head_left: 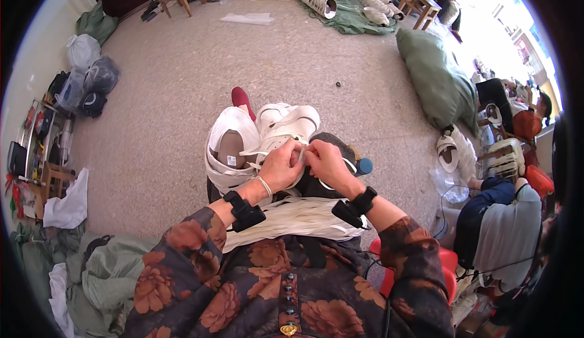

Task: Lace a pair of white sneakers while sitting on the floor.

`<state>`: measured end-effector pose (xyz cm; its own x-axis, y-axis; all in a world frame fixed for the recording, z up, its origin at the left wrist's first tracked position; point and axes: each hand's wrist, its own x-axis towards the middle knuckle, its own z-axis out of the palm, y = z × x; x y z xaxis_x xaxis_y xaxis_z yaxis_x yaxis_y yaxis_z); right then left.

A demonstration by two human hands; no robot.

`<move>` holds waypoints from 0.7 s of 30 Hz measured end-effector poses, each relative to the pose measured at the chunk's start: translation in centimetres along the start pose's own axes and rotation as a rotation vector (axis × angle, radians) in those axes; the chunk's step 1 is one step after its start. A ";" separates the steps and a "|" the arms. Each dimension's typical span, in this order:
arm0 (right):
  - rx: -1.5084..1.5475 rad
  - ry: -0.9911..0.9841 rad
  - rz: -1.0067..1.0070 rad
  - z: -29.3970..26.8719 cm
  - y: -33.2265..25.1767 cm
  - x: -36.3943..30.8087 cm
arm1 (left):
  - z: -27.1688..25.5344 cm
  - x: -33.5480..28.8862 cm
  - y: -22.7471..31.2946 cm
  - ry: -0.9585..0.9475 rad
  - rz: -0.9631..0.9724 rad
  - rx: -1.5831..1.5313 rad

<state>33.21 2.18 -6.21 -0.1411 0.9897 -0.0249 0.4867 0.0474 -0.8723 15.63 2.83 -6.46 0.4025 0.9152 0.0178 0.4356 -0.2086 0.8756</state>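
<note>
White shoes (286,132) lie on my lap, toes pointing away from me. Over the nearer part of one, my left hand (281,169) is closed in a pinch on a white shoelace, a loose stretch of which shows beside it. My right hand (328,165) pinches at the same lace just to the right, fingertips close to the left hand's. The fingers partly hide the lace and the eyelets. Left of them sits a white shoe with a brown insole (231,148). Across my thighs lies a thick bundle of white laces (292,221).
A blue cap-like object (364,166) is by my right knee. A red stool (447,268) is at my right side. A large green sack (435,76) lies on the floor ahead right. Other people sit at the right and far edge. Bags (85,64) stand along the left wall.
</note>
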 end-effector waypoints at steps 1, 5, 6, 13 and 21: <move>0.000 -0.006 -0.002 -0.1 -0.1 -0.4 | 0.1 0.1 0.0 0.009 0.015 -0.006; -0.062 0.088 0.003 0.3 0.6 -0.6 | -0.1 0.0 0.6 -0.020 -0.002 -0.023; -0.169 0.127 -0.115 0.7 1.0 -0.4 | 0.1 0.1 0.3 -0.023 0.001 -0.025; -0.225 0.032 0.025 0.2 -1.9 -1.3 | -0.5 0.3 0.0 -0.019 -0.012 -0.066; -0.339 0.034 -0.035 1.3 -2.0 -1.8 | -0.4 0.8 0.4 0.040 0.155 0.342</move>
<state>31.36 0.11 -5.01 -0.1369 0.9903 0.0238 0.7415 0.1184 -0.6604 15.82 3.63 -5.90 0.4561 0.8750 0.1622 0.6183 -0.4427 0.6494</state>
